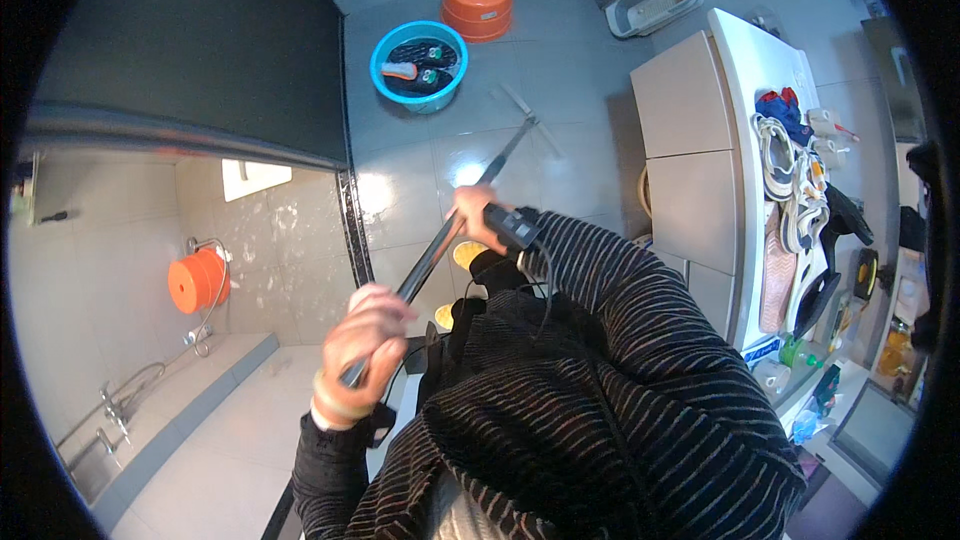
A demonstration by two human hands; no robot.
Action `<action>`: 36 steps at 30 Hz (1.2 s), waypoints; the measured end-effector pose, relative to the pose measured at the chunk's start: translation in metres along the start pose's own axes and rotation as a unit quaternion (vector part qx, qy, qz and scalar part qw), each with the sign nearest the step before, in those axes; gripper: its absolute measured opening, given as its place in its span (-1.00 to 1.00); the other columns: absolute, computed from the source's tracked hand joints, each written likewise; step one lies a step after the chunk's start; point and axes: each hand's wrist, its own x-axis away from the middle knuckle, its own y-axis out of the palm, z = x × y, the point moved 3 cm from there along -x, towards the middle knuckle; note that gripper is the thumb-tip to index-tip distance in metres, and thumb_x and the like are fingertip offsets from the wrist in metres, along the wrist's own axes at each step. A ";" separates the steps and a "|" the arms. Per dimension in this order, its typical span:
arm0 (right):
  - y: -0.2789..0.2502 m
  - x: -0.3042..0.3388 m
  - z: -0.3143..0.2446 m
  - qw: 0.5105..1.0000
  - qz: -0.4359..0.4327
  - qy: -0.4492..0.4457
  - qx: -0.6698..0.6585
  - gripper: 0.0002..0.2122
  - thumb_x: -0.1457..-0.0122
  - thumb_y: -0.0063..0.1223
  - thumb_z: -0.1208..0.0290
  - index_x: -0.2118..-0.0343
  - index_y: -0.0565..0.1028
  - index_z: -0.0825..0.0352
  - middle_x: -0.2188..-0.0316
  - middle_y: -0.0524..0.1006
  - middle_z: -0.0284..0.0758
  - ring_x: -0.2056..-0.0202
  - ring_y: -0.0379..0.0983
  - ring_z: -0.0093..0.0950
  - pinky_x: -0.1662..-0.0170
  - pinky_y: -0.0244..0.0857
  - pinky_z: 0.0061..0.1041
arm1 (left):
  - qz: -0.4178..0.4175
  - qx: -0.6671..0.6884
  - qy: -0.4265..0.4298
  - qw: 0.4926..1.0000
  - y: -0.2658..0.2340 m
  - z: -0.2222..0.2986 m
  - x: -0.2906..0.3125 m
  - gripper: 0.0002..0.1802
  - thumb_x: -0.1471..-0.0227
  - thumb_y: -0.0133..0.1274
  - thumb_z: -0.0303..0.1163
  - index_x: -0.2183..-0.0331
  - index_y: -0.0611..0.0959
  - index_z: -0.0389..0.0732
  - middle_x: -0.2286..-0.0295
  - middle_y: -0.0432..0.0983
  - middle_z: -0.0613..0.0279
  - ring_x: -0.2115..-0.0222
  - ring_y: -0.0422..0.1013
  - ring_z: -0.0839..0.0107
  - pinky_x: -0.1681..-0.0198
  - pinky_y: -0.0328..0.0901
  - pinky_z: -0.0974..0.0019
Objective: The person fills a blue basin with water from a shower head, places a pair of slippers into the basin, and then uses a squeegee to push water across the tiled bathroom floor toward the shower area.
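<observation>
A floor squeegee point(427, 265) with a long dark pole runs slantwise across the view. Its thin pale head rests on the wet grey tiles ahead of me, slightly blurred. My left hand point(365, 338) is wrapped round the upper end of the pole, near my body. Lower down the pole, my right hand point(478, 218) grips the shaft. A small black device point(512, 226) with a cable is strapped at my right wrist. My yellow-toed footwear point(467, 254) shows beneath the pole. Nearest the squeegee head is a blue basin point(420, 105) holding dark shoes and a brush.
Behind the basin stands an orange stool point(478, 2). A white cabinet point(688, 100) on the right carries shoelaces, insoles and cloths on its top. A dark-framed glass partition point(190, 50) borders the left, with another orange stool point(200, 280) and a tub ledge point(180, 410) beyond.
</observation>
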 end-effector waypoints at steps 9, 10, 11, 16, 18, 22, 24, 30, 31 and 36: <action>-0.124 -0.052 0.195 0.663 0.243 0.341 -0.620 -0.84 -0.18 -0.18 0.37 0.31 0.37 0.35 0.54 0.47 -0.25 0.58 0.38 -0.41 0.59 0.27 -0.37 | 0.046 0.131 -0.007 0.990 0.136 -0.153 -0.131 -0.74 -0.14 -0.09 -0.45 0.57 0.42 -0.33 0.48 0.41 0.17 0.18 0.38 0.19 0.05 0.23 0.19; -0.126 -0.050 0.203 0.710 0.194 0.362 -0.571 -0.83 -0.19 -0.21 0.38 0.26 0.33 0.36 0.53 0.46 -0.27 0.58 0.41 -0.41 0.56 0.30 -0.34 | 0.043 0.141 -0.004 0.989 0.146 -0.163 -0.136 -0.75 -0.14 -0.09 -0.45 0.56 0.43 -0.33 0.47 0.41 0.17 0.18 0.38 0.20 0.05 0.24 0.18; -0.125 -0.048 0.211 0.699 0.157 0.400 -0.571 -0.82 -0.19 -0.21 0.37 0.30 0.37 0.39 0.56 0.45 -0.25 0.58 0.42 -0.42 0.57 0.27 -0.41 | 0.041 0.155 0.003 0.987 0.152 -0.169 -0.135 -0.75 -0.15 -0.09 -0.45 0.55 0.44 -0.34 0.47 0.41 0.17 0.18 0.38 0.20 0.05 0.24 0.18; -0.063 -0.047 0.237 0.838 -0.011 0.218 -0.501 -0.66 -0.19 -0.20 0.18 0.41 0.42 0.43 0.61 0.44 -0.17 0.72 0.29 -0.51 0.70 0.07 -0.54 | 0.063 0.112 -0.062 0.990 0.123 -0.159 -0.083 -0.74 -0.15 -0.14 -0.51 0.54 0.48 -0.41 0.48 0.43 0.13 0.37 0.40 0.25 0.10 0.27 0.19; -0.014 -0.033 0.235 0.863 0.081 0.280 -0.413 -0.71 -0.17 -0.18 0.26 0.43 0.40 0.45 0.62 0.43 -0.15 0.70 0.30 -0.47 0.70 0.07 -0.51 | 0.083 0.265 -0.191 0.941 0.094 -0.145 -0.043 -0.53 -0.27 -0.32 -0.31 0.62 0.41 -0.34 0.57 0.37 0.17 0.45 0.35 0.32 0.16 0.27 0.21; 0.053 -0.023 0.156 0.912 0.130 0.130 -0.366 -0.80 -0.19 -0.12 0.39 0.46 0.42 0.42 0.55 0.46 -0.16 0.56 0.39 -0.40 0.51 0.25 -0.38 | 0.287 0.096 -0.209 0.930 0.040 -0.147 0.007 -0.59 -0.28 -0.27 -0.20 0.52 0.43 -0.24 0.57 0.32 0.32 0.40 0.27 0.43 0.20 0.24 0.36; 0.059 -0.030 0.120 0.856 0.076 0.363 -0.361 -0.83 -0.21 -0.15 0.45 0.48 0.38 0.41 0.56 0.45 -0.19 0.53 0.40 -0.38 0.48 0.29 -0.35 | 0.261 0.118 -0.333 0.898 0.030 -0.147 0.045 -0.73 -0.23 -0.14 -0.27 0.42 0.48 -0.24 0.48 0.35 0.32 0.36 0.27 0.44 0.16 0.23 0.32; 0.034 -0.025 0.026 0.605 0.144 0.480 -0.619 -0.89 -0.20 -0.26 0.48 0.29 0.24 0.42 0.56 0.34 -0.21 0.59 0.29 -0.43 0.60 0.15 -0.38 | 0.157 0.254 -0.271 0.915 0.017 -0.116 0.110 -0.38 -0.02 0.16 -0.23 -0.06 0.34 -0.25 -0.07 0.23 0.01 -0.09 0.23 0.18 -0.17 0.13 0.10; 0.035 -0.024 0.016 0.634 0.110 0.464 -0.609 -0.89 -0.20 -0.27 0.49 0.27 0.21 0.40 0.54 0.32 -0.22 0.58 0.28 -0.44 0.60 0.13 -0.40 | 0.177 0.242 -0.304 0.904 0.019 -0.114 0.114 -0.37 0.00 0.18 -0.20 -0.03 0.36 -0.28 -0.03 0.28 -0.01 -0.06 0.25 0.17 -0.15 0.14 0.10; 0.095 -0.011 -0.022 0.529 0.115 0.508 -0.670 -0.93 -0.04 -0.21 0.60 0.40 0.24 0.35 0.61 0.32 -0.28 0.65 0.29 -0.44 0.60 0.22 -0.39 | 0.346 0.197 -0.139 0.907 0.031 -0.119 0.090 -0.74 -0.19 -0.10 -0.27 0.42 0.46 -0.27 0.41 0.42 0.10 0.19 0.38 0.19 -0.06 0.18 0.02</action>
